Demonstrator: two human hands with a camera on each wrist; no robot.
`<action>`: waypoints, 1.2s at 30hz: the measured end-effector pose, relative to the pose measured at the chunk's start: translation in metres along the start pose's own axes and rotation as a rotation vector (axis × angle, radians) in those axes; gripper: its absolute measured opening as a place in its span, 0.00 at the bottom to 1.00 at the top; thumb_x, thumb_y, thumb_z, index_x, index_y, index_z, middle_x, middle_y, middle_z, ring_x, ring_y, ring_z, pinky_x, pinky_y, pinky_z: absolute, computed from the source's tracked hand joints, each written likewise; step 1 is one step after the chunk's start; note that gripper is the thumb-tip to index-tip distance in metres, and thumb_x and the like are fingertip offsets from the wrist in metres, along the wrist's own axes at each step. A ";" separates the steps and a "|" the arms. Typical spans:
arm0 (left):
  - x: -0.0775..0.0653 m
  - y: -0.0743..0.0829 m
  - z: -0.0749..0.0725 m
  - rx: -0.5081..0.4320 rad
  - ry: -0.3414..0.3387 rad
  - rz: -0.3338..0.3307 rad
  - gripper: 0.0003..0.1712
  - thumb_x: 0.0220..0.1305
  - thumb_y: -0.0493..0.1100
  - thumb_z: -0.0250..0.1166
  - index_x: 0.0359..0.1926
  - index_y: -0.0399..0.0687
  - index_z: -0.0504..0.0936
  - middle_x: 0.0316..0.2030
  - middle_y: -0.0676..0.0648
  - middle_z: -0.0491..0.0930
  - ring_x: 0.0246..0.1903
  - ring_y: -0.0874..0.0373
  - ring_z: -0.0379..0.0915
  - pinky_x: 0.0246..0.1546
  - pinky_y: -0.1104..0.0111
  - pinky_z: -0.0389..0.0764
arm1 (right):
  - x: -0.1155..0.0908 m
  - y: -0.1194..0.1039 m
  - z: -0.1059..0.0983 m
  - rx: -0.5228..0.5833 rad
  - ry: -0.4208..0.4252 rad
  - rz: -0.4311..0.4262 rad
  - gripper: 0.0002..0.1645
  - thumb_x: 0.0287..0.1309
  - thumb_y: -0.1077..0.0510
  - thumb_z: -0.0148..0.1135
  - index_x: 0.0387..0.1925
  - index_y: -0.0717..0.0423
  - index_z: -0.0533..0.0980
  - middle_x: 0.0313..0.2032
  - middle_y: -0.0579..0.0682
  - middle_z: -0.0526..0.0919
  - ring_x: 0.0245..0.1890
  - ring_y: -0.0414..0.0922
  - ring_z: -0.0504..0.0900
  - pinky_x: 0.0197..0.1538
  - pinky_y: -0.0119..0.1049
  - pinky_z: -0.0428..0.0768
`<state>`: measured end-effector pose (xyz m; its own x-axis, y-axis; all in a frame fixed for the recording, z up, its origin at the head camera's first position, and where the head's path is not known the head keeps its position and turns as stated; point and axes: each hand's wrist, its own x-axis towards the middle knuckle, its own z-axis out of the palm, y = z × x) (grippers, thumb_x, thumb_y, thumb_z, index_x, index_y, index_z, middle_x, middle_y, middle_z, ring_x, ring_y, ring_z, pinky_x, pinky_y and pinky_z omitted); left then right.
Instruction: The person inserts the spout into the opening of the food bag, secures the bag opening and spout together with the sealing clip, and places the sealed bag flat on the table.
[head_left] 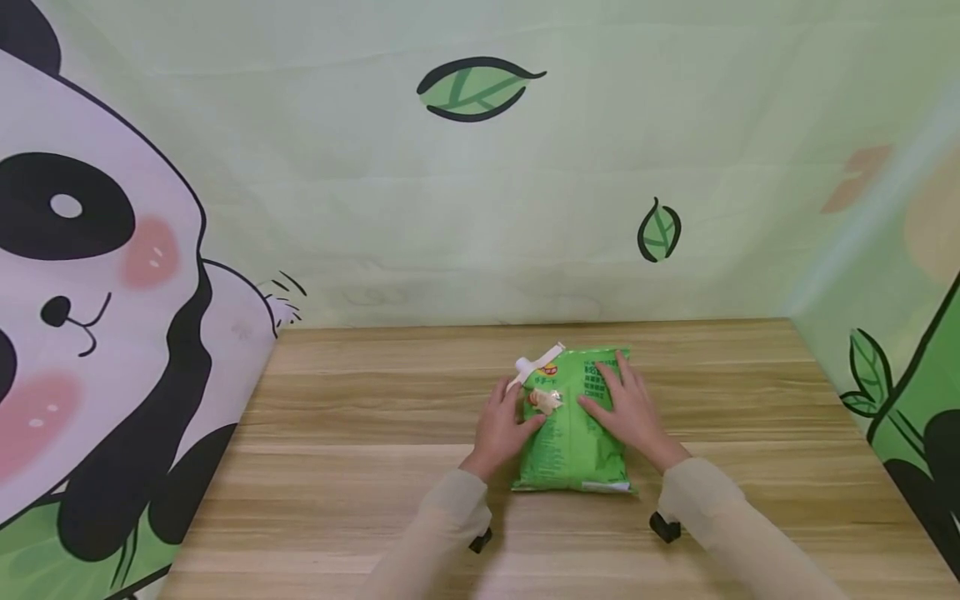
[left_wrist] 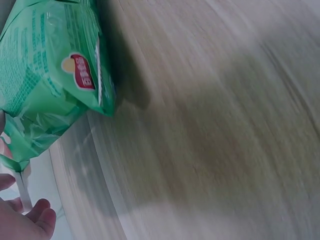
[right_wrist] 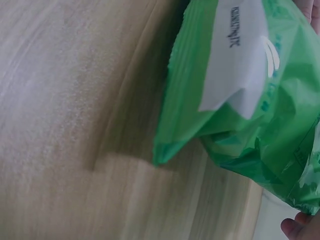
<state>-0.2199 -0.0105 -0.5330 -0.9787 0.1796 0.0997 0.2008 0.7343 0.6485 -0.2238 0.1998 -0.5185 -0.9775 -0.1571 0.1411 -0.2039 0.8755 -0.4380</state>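
A green bag of chips (head_left: 573, 450) lies on the wooden table, its printed back facing up. Across its upper left corner slants a white bag clip (head_left: 534, 364) with a round cap-like spout. My left hand (head_left: 501, 429) is at the bag's left side, thumb on the bag and fingers round the clip's lower end, which shows between the fingers (left_wrist: 45, 220) in the left wrist view. Spread over the bag's upper right part, my right hand (head_left: 632, 408) presses with its fingers. A pale label (right_wrist: 235, 55) near the bottom seal appears in the right wrist view.
The wood-grain table (head_left: 360, 417) reaches back to a pale green wall cloth (head_left: 360, 208) printed with leaves and a panda (head_left: 97, 208). Dark wrist devices (head_left: 665, 527) stick out beneath the beige sleeves (head_left: 712, 500).
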 end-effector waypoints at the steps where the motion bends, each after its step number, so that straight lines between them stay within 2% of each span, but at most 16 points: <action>1: 0.000 -0.001 0.000 0.006 -0.004 0.006 0.38 0.52 0.54 0.63 0.60 0.41 0.64 0.61 0.38 0.60 0.57 0.42 0.61 0.54 0.53 0.67 | 0.000 0.001 0.001 0.003 -0.008 0.004 0.42 0.53 0.37 0.52 0.62 0.57 0.57 0.66 0.66 0.44 0.61 0.66 0.52 0.55 0.65 0.58; 6: 0.000 -0.003 -0.001 0.038 -0.016 0.030 0.36 0.51 0.54 0.63 0.58 0.40 0.66 0.58 0.40 0.63 0.53 0.43 0.64 0.52 0.55 0.68 | 0.002 0.004 0.008 0.020 -0.029 0.017 0.42 0.53 0.36 0.51 0.62 0.56 0.57 0.66 0.65 0.44 0.62 0.66 0.51 0.56 0.65 0.56; 11: 0.000 -0.004 -0.001 0.052 -0.025 0.022 0.35 0.52 0.55 0.63 0.57 0.42 0.67 0.55 0.41 0.66 0.51 0.44 0.65 0.50 0.55 0.70 | 0.004 0.004 0.010 0.046 -0.038 0.015 0.42 0.54 0.36 0.51 0.62 0.56 0.57 0.66 0.66 0.45 0.62 0.66 0.51 0.57 0.65 0.56; 22: 0.001 -0.007 -0.001 0.048 -0.067 -0.008 0.35 0.54 0.56 0.61 0.58 0.42 0.66 0.57 0.38 0.64 0.55 0.42 0.62 0.54 0.53 0.67 | 0.007 0.005 0.012 0.078 -0.063 0.022 0.41 0.55 0.37 0.50 0.62 0.56 0.57 0.66 0.66 0.45 0.62 0.66 0.51 0.58 0.64 0.54; 30: 0.001 -0.009 -0.001 0.057 -0.087 0.000 0.30 0.54 0.55 0.60 0.53 0.43 0.70 0.57 0.37 0.64 0.54 0.42 0.63 0.52 0.52 0.67 | 0.006 0.010 0.016 0.094 -0.068 0.023 0.41 0.55 0.37 0.50 0.62 0.57 0.57 0.65 0.67 0.45 0.62 0.67 0.50 0.58 0.65 0.53; 36: 0.001 -0.011 0.000 0.050 -0.120 -0.023 0.32 0.55 0.55 0.60 0.56 0.42 0.68 0.60 0.34 0.60 0.57 0.39 0.60 0.55 0.50 0.65 | 0.006 0.013 0.019 0.110 -0.064 0.029 0.40 0.56 0.39 0.50 0.62 0.58 0.57 0.65 0.68 0.47 0.62 0.67 0.51 0.58 0.65 0.54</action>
<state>-0.2227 -0.0187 -0.5397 -0.9715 0.2371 -0.0072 0.1834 0.7702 0.6108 -0.2332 0.2016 -0.5400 -0.9838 -0.1644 0.0710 -0.1767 0.8252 -0.5366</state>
